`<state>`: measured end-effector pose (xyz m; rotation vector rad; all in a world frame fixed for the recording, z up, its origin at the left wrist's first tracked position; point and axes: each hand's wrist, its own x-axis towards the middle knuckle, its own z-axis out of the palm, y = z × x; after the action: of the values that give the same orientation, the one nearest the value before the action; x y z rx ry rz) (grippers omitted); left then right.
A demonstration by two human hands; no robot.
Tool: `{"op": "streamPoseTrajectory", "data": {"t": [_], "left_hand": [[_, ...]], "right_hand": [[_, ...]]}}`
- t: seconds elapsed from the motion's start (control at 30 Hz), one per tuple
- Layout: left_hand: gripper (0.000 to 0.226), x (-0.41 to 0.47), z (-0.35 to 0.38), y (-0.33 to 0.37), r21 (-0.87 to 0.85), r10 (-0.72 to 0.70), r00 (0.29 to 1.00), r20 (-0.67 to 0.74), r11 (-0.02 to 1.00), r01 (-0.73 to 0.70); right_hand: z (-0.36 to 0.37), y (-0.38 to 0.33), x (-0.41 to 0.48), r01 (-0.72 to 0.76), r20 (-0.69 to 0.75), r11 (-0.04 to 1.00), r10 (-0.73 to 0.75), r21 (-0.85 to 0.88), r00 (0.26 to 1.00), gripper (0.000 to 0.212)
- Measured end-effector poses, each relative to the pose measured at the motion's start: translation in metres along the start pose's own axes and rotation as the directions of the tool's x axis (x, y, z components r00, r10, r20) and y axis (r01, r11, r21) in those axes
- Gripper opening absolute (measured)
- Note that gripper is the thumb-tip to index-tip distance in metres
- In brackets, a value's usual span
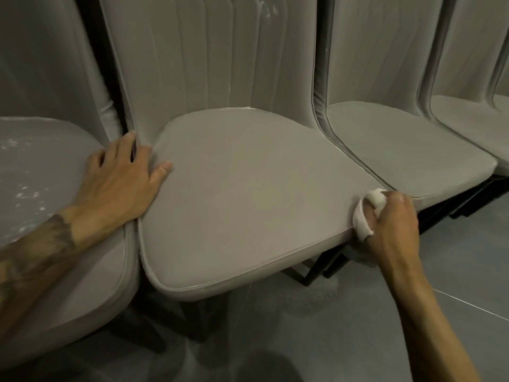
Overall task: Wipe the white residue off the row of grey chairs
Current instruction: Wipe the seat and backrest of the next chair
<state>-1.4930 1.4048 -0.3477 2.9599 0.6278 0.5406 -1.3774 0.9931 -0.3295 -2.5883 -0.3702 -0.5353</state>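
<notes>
Where the grey floor (454,271) fills the lower right of the frame, a faint white dusting lies around the black chair legs (311,274). Just above, the right hand (391,219) is clenched around a bunched white cloth (366,216) and presses it to the front right corner of the middle chair seat (248,194) (right where it meets the neighbouring seat (407,150)). At centre left, the left hand (124,177) lies flat with its fingers spread, grasping nothing. Its palm bridges the seam between the middle seat and the left chair seat (68,271), and its thumb rests on the middle one. White flecks (27,191) speckle the left seat at the left edge of the frame. Farther back, the ribbed backrest (206,64) rises in the upper centre, with white smears (268,8) near its top.
</notes>
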Motion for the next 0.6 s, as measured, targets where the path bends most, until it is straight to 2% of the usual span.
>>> {"op": "streamPoseTrajectory", "data": {"t": [0.1, 0.2, 0.27, 0.4, 0.6], "left_hand": [[0.069, -0.001, 0.0, 0.0, -0.005, -0.009, 1.0, -0.001, 1.0, 0.009], [0.068, 0.0, 0.0, 0.0, -0.008, -0.003, 1.0, -0.007, 1.0, 0.003], [0.067, -0.001, 0.0, 0.001, -0.013, -0.006, 1.0, 0.001, 1.0, 0.006], [0.065, -0.001, -0.002, 0.003, -0.017, -0.01, 1.0, 0.013, 1.0, 0.01], [0.065, -0.002, 0.0, 0.003, -0.017, -0.028, 0.999, 0.015, 0.999, 0.028]], "right_hand": [[0.003, 0.001, -0.002, 0.02, 0.033, 1.0, -0.02, -0.001, 0.999, 0.026], [0.0, 0.011, 0.032, -0.029, 0.065, 0.991, 0.038, -0.133, 0.997, 0.025], [-0.004, 0.013, 0.054, -0.004, 0.132, 0.973, 0.036, -0.231, 0.991, 0.026], [-0.003, 0.017, 0.067, 0.017, 0.227, 0.96, 0.049, -0.281, 0.973, 0.028], [0.016, 0.01, 0.079, 0.004, 0.147, 0.96, 0.038, -0.28, 0.988, 0.026]]}}
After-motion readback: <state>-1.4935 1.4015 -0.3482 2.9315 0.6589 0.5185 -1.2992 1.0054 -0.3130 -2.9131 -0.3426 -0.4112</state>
